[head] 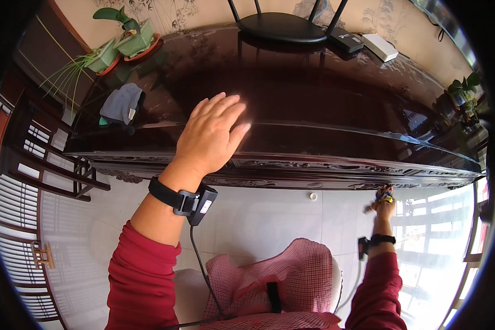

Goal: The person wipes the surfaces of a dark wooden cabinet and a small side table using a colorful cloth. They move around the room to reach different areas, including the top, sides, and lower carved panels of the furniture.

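My left hand (pixel 212 132) lies palm down at the front part of a dark, glossy wooden cabinet top (pixel 297 99), its fingers a little apart, holding nothing. Far to the right, low by the carved front of the cabinet, my right hand (pixel 387 209) is closed on a multicoloured cloth (pixel 383 195). Part of that cloth hangs out to the left of the hand. To the left of my left hand, a grey-blue knitted cap or similar cloth item (pixel 121 103) rests on the top. Both wrists wear black straps with small cabled devices.
At the back stand a round black stand (pixel 280 28), a black box (pixel 345 39) and a white box (pixel 379 47). Green potted plants (pixel 134 40) are at the back left, another plant (pixel 462 95) at the right. A small white round object (pixel 313 196) is on the floor.
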A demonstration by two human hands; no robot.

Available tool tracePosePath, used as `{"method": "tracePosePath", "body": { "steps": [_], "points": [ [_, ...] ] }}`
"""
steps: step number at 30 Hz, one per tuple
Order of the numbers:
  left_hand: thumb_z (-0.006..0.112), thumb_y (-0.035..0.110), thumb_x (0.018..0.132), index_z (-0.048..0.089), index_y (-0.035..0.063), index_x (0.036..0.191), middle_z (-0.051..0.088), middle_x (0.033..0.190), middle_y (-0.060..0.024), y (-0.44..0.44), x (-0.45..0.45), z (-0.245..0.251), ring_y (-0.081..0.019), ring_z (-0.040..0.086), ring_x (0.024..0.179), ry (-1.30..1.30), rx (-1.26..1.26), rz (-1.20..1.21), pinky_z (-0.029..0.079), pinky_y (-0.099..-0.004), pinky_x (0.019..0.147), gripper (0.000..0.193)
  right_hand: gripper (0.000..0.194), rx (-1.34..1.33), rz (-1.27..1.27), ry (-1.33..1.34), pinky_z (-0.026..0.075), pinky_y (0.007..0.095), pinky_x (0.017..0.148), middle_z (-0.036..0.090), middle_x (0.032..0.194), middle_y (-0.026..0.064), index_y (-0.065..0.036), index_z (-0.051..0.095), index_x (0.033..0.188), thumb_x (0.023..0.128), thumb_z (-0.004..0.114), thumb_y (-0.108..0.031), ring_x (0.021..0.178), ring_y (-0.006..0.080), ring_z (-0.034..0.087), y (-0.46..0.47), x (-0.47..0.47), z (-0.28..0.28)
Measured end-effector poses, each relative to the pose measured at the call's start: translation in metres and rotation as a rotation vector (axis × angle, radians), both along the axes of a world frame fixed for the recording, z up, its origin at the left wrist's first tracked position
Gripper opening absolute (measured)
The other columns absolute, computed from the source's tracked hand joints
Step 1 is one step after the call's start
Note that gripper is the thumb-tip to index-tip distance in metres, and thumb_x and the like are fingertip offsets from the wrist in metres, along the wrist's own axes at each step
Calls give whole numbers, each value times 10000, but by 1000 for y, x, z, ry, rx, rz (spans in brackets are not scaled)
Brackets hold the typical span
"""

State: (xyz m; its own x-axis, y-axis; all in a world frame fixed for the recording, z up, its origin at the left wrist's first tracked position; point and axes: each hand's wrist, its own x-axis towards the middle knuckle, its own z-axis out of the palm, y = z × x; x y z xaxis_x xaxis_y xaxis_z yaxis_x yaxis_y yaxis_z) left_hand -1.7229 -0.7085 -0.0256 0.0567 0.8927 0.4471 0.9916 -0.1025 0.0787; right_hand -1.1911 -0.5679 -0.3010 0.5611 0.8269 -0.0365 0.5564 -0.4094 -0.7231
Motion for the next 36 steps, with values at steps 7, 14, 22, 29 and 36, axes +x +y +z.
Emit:
{"method": "tracePosePath", "body": {
  "steps": [7,14,22,29,36],
  "points": [
    [513,283,952,570,43,1251,534,1347,-115,0,-3,-3,-296,432,1308,-6,-19,6,306,-417,1114,388,34,-88,-178,1358,455,346,418,575,737,106,-88,504,907,874,513,-86,518,207,550,-74,-295,-7],
    [518,270,946,581,53,1241,534,1355,-110,-2,-4,-3,-289,429,1313,-31,-20,-7,307,-417,1112,371,270,-362,-78,1469,562,382,625,576,1047,88,-103,522,1104,972,450,-327,854,273,617,-112,-335,51],
    [543,276,938,613,43,1189,574,1307,-108,1,4,-2,-300,467,1277,-24,43,26,333,-416,1091,349,81,200,-268,1312,465,328,450,576,702,45,-120,541,952,928,464,-124,442,159,470,-5,-142,-8],
    [558,277,925,621,46,1173,578,1294,-122,0,-1,-4,-311,474,1265,-76,61,-2,340,-424,1078,344,299,-481,187,1559,414,394,491,575,826,121,-70,512,991,977,343,-316,591,262,517,-146,-426,8],
    [561,290,922,624,70,1178,582,1290,-115,-2,-2,-1,-302,483,1259,-112,76,-20,330,-436,1089,344,170,-677,68,1941,508,407,620,630,969,137,-41,535,1056,887,546,-52,840,274,639,-197,-517,87]
  ]
}}
